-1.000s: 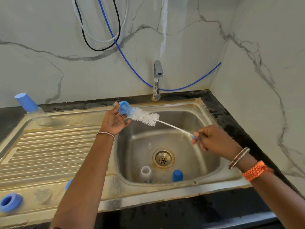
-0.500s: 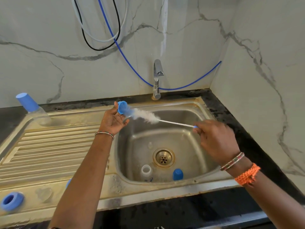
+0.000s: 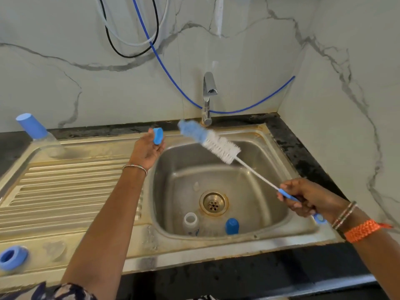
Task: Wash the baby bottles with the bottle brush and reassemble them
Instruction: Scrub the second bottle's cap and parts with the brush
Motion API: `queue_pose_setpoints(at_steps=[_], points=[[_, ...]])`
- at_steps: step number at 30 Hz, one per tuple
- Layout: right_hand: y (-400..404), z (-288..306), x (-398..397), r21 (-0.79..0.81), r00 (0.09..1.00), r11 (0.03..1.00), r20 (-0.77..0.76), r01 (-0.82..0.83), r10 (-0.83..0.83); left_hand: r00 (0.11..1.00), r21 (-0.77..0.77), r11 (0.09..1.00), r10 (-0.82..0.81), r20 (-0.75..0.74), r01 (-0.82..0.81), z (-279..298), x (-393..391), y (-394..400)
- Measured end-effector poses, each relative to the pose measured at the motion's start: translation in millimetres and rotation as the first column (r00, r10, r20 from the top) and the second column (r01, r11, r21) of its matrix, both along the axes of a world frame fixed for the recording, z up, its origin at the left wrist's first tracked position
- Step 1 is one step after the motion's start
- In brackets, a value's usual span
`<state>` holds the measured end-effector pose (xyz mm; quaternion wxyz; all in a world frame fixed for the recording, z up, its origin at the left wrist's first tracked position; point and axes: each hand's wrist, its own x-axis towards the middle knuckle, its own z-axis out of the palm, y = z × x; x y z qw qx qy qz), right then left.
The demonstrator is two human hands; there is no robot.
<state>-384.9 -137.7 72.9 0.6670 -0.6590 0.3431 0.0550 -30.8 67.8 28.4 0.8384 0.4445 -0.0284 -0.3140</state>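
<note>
**Brush held clear of the cap above the sink basin**

A small blue cap (image 3: 158, 135) is pinched between the thumb and fingers of the left hand (image 3: 145, 150), just left of centre in the frame, above the basin's left rim. The blue handle of the bottle brush (image 3: 218, 146) is gripped in the curled fingers of the right hand (image 3: 307, 199) at the right of the frame; the wire stem runs up and to the left, and the white bristles with their blue tip are held in the air near the tap (image 3: 208, 98), apart from the cap.

At the bottom of the sink (image 3: 255, 240), in the lower centre of the frame, a clear bottle (image 3: 191, 223) is seen with its mouth open, and another blue cap (image 3: 232, 226) is set just to its right; the drain (image 3: 213, 203) lies just above and between them. On the ribbed drainboard at the upper left, a capped bottle (image 3: 41, 135) is seen leaning. A blue ring (image 3: 12, 257) is placed at the lower left edge of the frame, on the sink's front rim. Black, white and blue hoses (image 3: 151, 40) are hung against the marble wall at the top of the frame, the blue one looping behind the tap. The drainboard is partly covered by the left forearm.
</note>
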Motion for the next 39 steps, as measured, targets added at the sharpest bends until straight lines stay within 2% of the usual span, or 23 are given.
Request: queue_pose_setpoints(at_steps=[2, 4, 7, 9, 11, 13, 15, 18, 20, 21, 24, 28, 29, 31, 33, 34, 36, 39], points=[[-1.8, -11.6, 11.5, -0.264, 0.993, 0.959, 0.075, 0.104, -0.087, 0.986, 0.22, 0.975, -0.052, 0.16, 0.016, -5.5, -9.3, -14.4], [-0.1, -23.0, 30.8, -0.542, 0.979, 0.821, 0.181, 0.183, -0.098, 0.94, 0.431, 0.902, -0.148, 0.307, 0.001, -24.1, -20.9, -27.0], [-0.6, -39.9, 59.7, -0.743, 0.977, 0.643, 0.206, 0.186, -0.045, 0.886, 0.604, 0.796, -0.313, 0.343, 0.047, -68.4, -26.4, -38.6], [-1.5, -51.4, 75.4, -0.788, 0.986, 0.597, 0.166, 0.148, -0.026, 0.841, 0.702, 0.705, -0.438, 0.318, 0.102, -96.6, -26.1, -43.3], [-3.0, -61.9, 89.0, -0.806, 0.99, 0.578, 0.138, 0.131, -0.031, 0.817, 0.787, 0.595, -0.528, 0.231, 0.162, -118.3, -21.4, -48.6], [-5.7, -69.3, 100.3, -0.821, 0.993, 0.559, 0.114, 0.119, -0.044, 0.777, 0.906, 0.397, -0.614, 0.142, 0.148, -140.3, -15.0, -50.3], [-9.9, -75.9, 108.4, -0.839, 0.996, 0.538, 0.074, 0.086, -0.044, 0.744, 0.96, 0.248, -0.664, 0.073, 0.127, -160.6, -15.2, -49.0], [-18.5, -85.4, 116.4, -0.804, 0.992, 0.582, 0.081, 0.124, -0.1, 0.53, 1.0, 0.017, -0.848, 0.024, -0.018, -188.6, -21.7, -48.1], [-21.0, -90.2, 118.8, -0.765, 0.982, 0.618, 0.109, 0.181, -0.153, 0.464, 0.996, -0.058, -0.885, -0.022, -0.063, -190.7, -30.0, -48.6], [-21.6, -91.9, 119.9, -0.748, 0.977, 0.631, 0.125, 0.206, -0.171, 0.454, 0.994, -0.061, -0.891, -0.012, -0.095, -190.3, -33.7, -52.6], [-23.9, -94.6, 124.3, -0.716, 0.972, 0.661, 0.12, 0.225, -0.2, 0.475, 0.98, 0.035, -0.871, 0.126, -0.196, -192.0, -38.2, -67.0], [-31.2, -104.7, 131.5, -0.689, 0.977, 0.698, 0.074, 0.195, -0.2, 0.526, 0.959, 0.179, -0.806, 0.272, -0.221, -197.0, -36.0, -91.3], [-32.1, -106.8, 130.7, -0.685, 0.975, 0.699, 0.079, 0.205, -0.209, 0.578, 0.945, 0.24, -0.749, 0.325, -0.221, -197.8, -34.8, -94.8], [-33.5, -106.6, 128.3, -0.703, 0.973, 0.68, 0.082, 0.209, -0.214, 0.772, 0.889, 0.427, -0.506, 0.385, -0.163, -199.9, -35.0, -101.1], [-32.6, -101.2, 124.7, -0.75, 0.977, 0.633, 0.085, 0.193, -0.197, 0.956, 0.743, 0.666, -0.171, 0.237, -0.065, -188.3, -35.1, -106.5], [-31.4, -98.2, 122.9, -0.782, 0.98, 0.597, 0.084, 0.178, -0.183, 0.996, 0.627, 0.779, -0.028, 0.08, -0.029, -180.1, -34.7, -109.0], [-28.0, -90.7, 118.3, -0.84, 0.985, 0.521, 0.084, 0.152, -0.152, 0.968, 0.413, 0.911, 0.108, -0.224, -0.006, -156.7, -32.8, -108.5], [-22.6, -82.1, 110.2, -0.877, 0.983, 0.445, 0.146, 0.182, -0.113, 0.907, 0.211, 0.975, 0.155, -0.392, -0.076, -123.5, -21.3, -95.1]])
